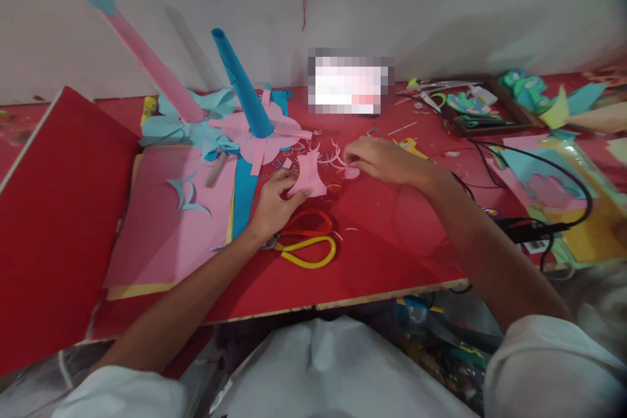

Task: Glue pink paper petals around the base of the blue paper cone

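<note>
My left hand (278, 202) pinches the lower left edge of a pink paper cutout (309, 173) with inward-curved sides, just above the red table. To its right, my right hand (375, 158) has its fingertips closed at a small rounded pink paper piece (351, 172). Thin curved pink paper scraps (336, 153) lie between and behind the hands. Below my left wrist rest scissors with one red and one yellow handle (308, 251), their blades partly under the wrist. Behind my left hand, a blue paper tube (242, 88) stands on a pink flower-shaped paper base (289, 125).
A tall pink paper tube (151, 68) leans at the back left. Pink paper sheets (151, 228) carry blue offcuts. A dark wooden tray (509, 119) stands back right, with black cables (582, 189) nearby. A pixelated bright screen (350, 81) is against the wall.
</note>
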### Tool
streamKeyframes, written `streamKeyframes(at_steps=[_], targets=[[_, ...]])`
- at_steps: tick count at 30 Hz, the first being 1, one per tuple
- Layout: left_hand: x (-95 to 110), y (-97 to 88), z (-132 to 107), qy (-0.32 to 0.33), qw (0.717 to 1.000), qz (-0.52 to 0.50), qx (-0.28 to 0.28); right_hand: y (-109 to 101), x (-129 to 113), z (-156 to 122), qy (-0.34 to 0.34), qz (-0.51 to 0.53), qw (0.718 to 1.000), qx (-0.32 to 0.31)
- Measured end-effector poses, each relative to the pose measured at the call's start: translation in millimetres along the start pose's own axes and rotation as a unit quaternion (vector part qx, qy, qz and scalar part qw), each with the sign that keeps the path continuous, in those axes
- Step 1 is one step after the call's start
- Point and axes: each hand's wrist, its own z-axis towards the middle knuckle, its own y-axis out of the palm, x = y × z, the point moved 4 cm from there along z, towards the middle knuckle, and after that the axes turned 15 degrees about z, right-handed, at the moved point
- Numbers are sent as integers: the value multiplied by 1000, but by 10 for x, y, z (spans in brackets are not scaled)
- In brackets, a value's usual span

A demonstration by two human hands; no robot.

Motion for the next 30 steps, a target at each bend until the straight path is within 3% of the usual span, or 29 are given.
streamKeyframes(at_steps=[10, 24, 30], targets=[[26, -11, 2, 4, 1000, 1, 1, -39, -60, 72, -23, 18, 999, 27], [31, -17, 16, -3, 1000, 16, -1, -152, -314, -43, -15, 23, 985, 170], [41, -20, 10, 2, 1000, 7, 0, -67, -454, -142, 17, 87, 968, 236]])
